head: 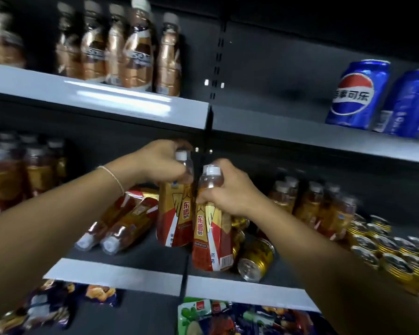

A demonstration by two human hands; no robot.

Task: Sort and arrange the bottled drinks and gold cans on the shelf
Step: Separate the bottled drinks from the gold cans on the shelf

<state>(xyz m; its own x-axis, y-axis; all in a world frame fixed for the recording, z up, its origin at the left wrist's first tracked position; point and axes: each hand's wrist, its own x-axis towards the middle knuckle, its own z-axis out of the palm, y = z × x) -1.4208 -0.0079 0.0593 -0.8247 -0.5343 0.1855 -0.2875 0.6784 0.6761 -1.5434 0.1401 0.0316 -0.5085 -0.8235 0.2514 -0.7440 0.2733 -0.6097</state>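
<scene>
At shelf point(111, 274) front, two amber-filled bottles point(211, 238)

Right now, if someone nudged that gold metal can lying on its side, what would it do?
The gold metal can lies sideways on the flat grey shelf, so it would probably roll. Its smooth metal likely feels slippery.

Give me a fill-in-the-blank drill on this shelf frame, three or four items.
The left hand and right hand together grip ____ Dongpeng bottles.
Left of them, two other bottles lie on their ____.
The Pepsi cans at upper right are ____.
The can lying beside the right hand's bottle is ____-coloured.
Missing: two; sides; blue; gold
</scene>
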